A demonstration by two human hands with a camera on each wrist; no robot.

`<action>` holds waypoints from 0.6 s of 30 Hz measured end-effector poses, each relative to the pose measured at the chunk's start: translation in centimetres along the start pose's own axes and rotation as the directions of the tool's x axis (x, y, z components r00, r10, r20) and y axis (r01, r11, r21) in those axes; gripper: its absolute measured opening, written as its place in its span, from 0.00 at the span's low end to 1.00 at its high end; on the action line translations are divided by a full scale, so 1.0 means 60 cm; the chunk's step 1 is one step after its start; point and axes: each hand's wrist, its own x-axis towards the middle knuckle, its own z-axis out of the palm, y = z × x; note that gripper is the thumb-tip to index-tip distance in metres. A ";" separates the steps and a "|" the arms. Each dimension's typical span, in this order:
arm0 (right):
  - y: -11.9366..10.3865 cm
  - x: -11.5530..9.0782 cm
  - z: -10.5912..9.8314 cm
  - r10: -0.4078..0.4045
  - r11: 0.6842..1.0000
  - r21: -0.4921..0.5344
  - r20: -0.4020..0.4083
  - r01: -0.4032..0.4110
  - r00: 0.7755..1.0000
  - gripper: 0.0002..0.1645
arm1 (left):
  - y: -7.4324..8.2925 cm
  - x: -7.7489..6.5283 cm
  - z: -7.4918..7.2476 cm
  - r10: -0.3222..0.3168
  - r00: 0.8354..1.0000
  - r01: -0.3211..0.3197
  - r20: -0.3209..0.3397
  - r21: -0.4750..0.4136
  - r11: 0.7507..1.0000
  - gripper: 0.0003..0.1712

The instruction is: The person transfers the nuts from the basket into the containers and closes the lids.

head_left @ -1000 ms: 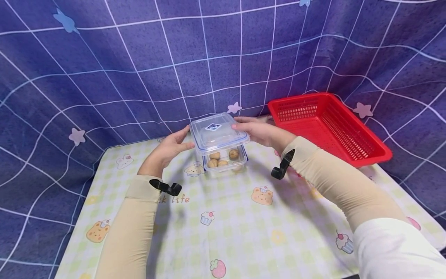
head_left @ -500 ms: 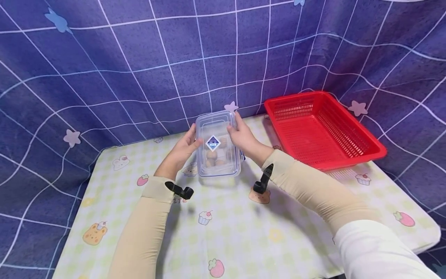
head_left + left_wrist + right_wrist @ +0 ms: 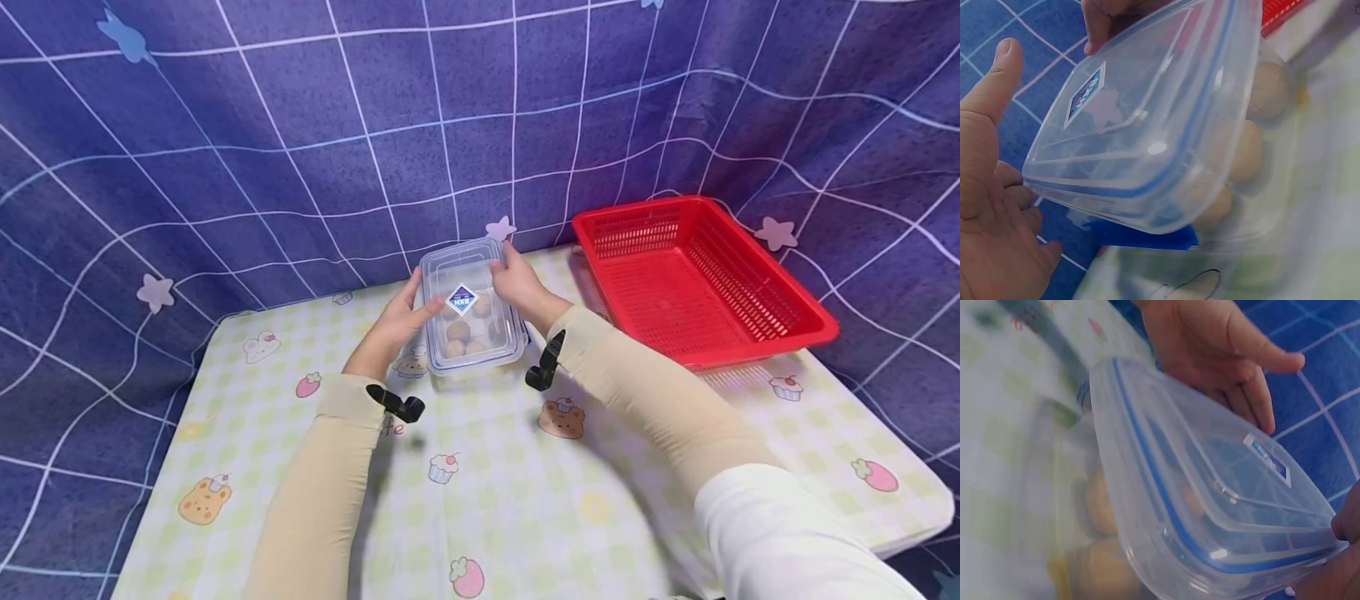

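A clear plastic lid (image 3: 480,265) with a blue seal and a diamond-shaped label is tilted over a clear food container (image 3: 1279,219). Several walnuts (image 3: 1270,90) lie inside, partly seen through the lid. A blue locking flap (image 3: 1144,236) shows below the lid's corner in the left wrist view. My right hand (image 3: 521,287) pinches the lid's far right edge, thumb on top. My left hand (image 3: 392,329) is at the lid's left side, its thumb raised apart from the lid and its fingers behind the edge.
A red plastic basket (image 3: 675,292) stands at the back right of the table. The checked tablecloth (image 3: 525,517) has cartoon prints. Right behind the table hangs a blue curtain (image 3: 315,108) with white grid lines.
The lid has come down over the container from a raised position and turned to line up lengthwise. Over the last half second it tilts slightly, and the left thumb moves further across it.
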 end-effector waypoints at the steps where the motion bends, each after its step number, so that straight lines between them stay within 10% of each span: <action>1: 0.004 0.004 0.002 0.001 1.000 -0.007 0.006 -0.001 1.000 0.36 | -0.002 0.001 0.001 -0.011 1.000 0.011 -0.005 0.014 1.000 0.52; 18: 0.034 0.042 0.025 -0.036 0.968 -0.245 0.038 0.044 0.999 0.34 | -0.032 0.009 0.033 -0.036 0.994 0.039 -0.100 0.038 0.999 0.55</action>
